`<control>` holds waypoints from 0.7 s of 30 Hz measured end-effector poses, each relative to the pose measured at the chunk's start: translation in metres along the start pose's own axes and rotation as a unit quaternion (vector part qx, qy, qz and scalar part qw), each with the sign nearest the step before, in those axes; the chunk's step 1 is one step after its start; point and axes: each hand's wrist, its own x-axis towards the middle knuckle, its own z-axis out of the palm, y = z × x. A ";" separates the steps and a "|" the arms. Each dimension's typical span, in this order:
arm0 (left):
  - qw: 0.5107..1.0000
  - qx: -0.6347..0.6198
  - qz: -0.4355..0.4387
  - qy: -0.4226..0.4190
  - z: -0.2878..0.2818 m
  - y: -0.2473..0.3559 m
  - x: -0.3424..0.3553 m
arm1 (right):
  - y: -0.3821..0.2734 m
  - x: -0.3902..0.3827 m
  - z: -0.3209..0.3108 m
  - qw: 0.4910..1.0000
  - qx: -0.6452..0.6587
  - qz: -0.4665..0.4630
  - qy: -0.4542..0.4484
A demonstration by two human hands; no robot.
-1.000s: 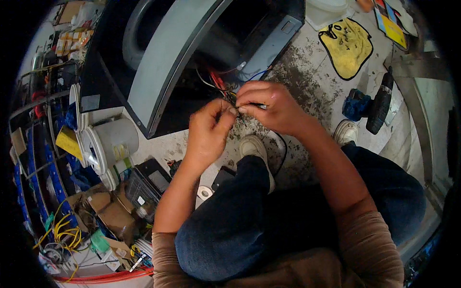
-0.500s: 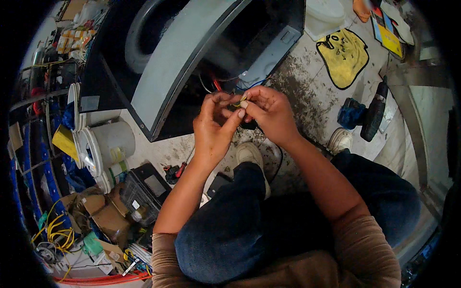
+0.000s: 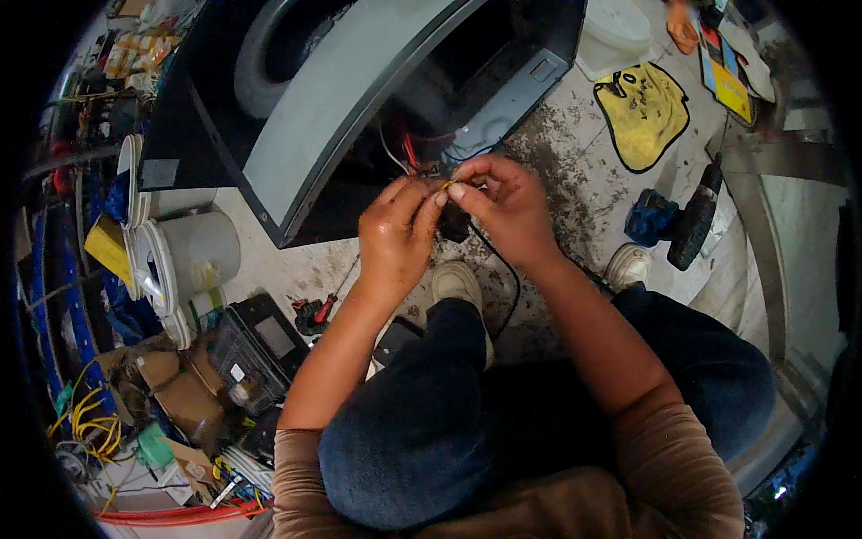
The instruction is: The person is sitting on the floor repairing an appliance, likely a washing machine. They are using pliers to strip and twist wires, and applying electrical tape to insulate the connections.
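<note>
In front of the open cabinet, my left hand (image 3: pixel 395 238) and my right hand (image 3: pixel 514 214) meet with fingertips pinched together. Between them is a short bit of thin yellow wire (image 3: pixel 446 185); its ends are hidden by my fingers. Just below my fingers hangs a black block (image 3: pixel 453 225), from which a black cable (image 3: pixel 514 283) curves down to the floor. The dark cabinet (image 3: pixel 205 135) has a curved grey panel (image 3: pixel 337 103), and red wires (image 3: pixel 409 148) come out of its opening just beyond my left hand.
Right of me lie a cordless drill (image 3: pixel 696 220), a yellow cloth (image 3: pixel 642 117) and a white tub (image 3: pixel 618 31). White buckets (image 3: pixel 199 256), a black tool case (image 3: pixel 265 341) and a red-handled screwdriver (image 3: pixel 319 312) are at the left. Dirt is scattered over the floor (image 3: pixel 566 157).
My left fingers have curled in more, and both hands are closer together around the yellow wire. The black block and cable below them show more now. The view has shifted slightly.
</note>
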 end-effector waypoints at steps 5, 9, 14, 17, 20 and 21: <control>1.000 -0.010 -0.008 -0.001 -0.001 -0.003 0.000 | -0.002 0.007 -0.010 0.996 -0.082 -0.022 -0.009; 1.000 -0.007 -0.026 -0.011 -0.001 -0.004 -0.001 | -0.016 0.010 -0.012 0.962 -0.253 -0.102 -0.028; 0.999 -0.029 -0.024 -0.020 0.003 -0.002 0.002 | -0.024 0.015 -0.023 0.944 -0.302 -0.111 -0.067; 0.997 -0.047 -0.043 -0.031 0.004 -0.003 0.000 | -0.021 0.014 -0.028 0.961 -0.258 -0.051 -0.085; 0.998 -0.030 -0.040 -0.042 0.001 -0.004 0.000 | -0.021 0.019 -0.034 0.975 -0.172 0.085 -0.115; 0.998 -0.018 -0.034 -0.046 0.000 -0.004 0.001 | -0.024 0.022 -0.037 0.969 -0.167 0.135 -0.121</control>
